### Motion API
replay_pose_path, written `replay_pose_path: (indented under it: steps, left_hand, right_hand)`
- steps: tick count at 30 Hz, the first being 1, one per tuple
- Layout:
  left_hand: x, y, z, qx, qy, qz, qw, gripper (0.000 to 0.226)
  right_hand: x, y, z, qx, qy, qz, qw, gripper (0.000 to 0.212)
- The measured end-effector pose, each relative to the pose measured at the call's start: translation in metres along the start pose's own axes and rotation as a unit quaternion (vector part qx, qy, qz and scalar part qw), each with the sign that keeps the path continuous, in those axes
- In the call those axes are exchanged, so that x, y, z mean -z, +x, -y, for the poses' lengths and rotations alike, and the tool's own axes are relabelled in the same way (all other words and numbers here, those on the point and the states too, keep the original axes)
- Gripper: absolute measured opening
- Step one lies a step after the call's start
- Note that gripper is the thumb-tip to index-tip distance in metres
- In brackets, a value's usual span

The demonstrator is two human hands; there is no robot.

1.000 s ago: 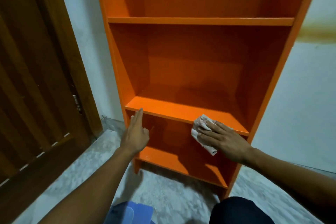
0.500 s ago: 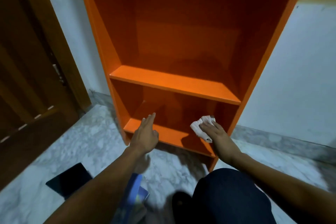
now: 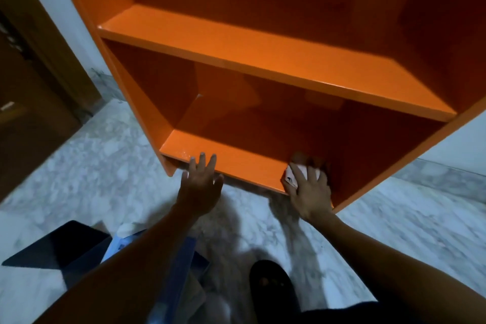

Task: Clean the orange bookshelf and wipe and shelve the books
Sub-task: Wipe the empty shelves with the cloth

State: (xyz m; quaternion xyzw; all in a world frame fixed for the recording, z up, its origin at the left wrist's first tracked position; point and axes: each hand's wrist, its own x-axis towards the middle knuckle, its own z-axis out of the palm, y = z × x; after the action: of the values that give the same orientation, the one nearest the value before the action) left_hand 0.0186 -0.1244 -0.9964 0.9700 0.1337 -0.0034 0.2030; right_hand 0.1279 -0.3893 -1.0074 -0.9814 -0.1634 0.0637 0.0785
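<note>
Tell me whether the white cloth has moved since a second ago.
Yes. The white cloth, under the right hand, went down from the orange bookshelf's middle shelf edge to its bottom shelf.

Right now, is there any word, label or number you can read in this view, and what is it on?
None can be read.
White cloth under the right hand: a dark mark, too blurred.
Blue book on the floor: dark print on a pale patch, too small and blurred.
Orange bookshelf: no lettering shows.
</note>
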Motion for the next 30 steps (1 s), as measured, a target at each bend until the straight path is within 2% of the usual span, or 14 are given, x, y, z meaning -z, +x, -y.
replay_pose_path:
  steps: [3,6,10,12,13,16,19,20,23,25,27,30]
  left_hand:
    - [-0.006,0.011,0.005,0.032,0.008,0.021,0.999,0.073]
    - [-0.010,0.020,0.015,0.043,0.010,0.000,0.999,0.061]
    - [-0.005,0.025,0.022,0.052,0.040,-0.007,0.998,0.054]
    - [-0.003,0.029,0.028,0.041,0.056,-0.019,0.997,0.048]
    - [-0.003,0.031,0.032,0.038,0.065,-0.022,0.997,0.046]
    - [-0.002,0.035,0.044,0.047,0.090,0.001,0.995,0.058]
    - [-0.003,0.036,0.046,0.046,0.107,-0.003,0.993,0.061]
    - [-0.004,0.037,0.047,0.042,0.111,-0.007,0.993,0.062]
    - [-0.008,0.037,0.050,0.029,0.133,-0.004,0.991,0.069]
    - [-0.008,0.036,0.049,0.032,0.133,-0.002,0.991,0.068]
    - [-0.006,0.034,0.048,0.034,0.129,0.001,0.991,0.064]
    - [-0.004,0.034,0.047,0.031,0.130,0.001,0.991,0.064]
  right_hand:
    - [-0.012,0.006,0.007,0.125,-0.015,0.002,0.992,0.064]
    - [-0.018,0.004,0.027,0.242,0.054,0.056,0.967,0.061]
    - [-0.017,-0.021,0.067,0.323,0.163,0.076,0.929,0.050]
    - [-0.015,-0.030,0.079,0.350,0.212,0.059,0.910,0.040]
    - [-0.012,-0.034,0.082,0.346,0.243,0.044,0.905,0.040]
    - [0.004,-0.024,0.077,0.244,0.316,-0.016,0.916,0.047]
    - [0.018,0.003,0.043,0.146,0.269,-0.110,0.946,0.039]
    - [0.022,0.010,0.028,0.102,0.257,-0.139,0.951,0.046]
    - [0.018,0.003,-0.002,-0.034,0.226,-0.102,0.968,0.065]
    - [0.005,-0.014,-0.007,-0.027,0.187,-0.089,0.978,0.055]
    - [-0.011,-0.026,-0.002,0.021,0.140,-0.070,0.987,0.059]
    - [-0.026,-0.032,0.023,0.071,0.149,-0.054,0.985,0.049]
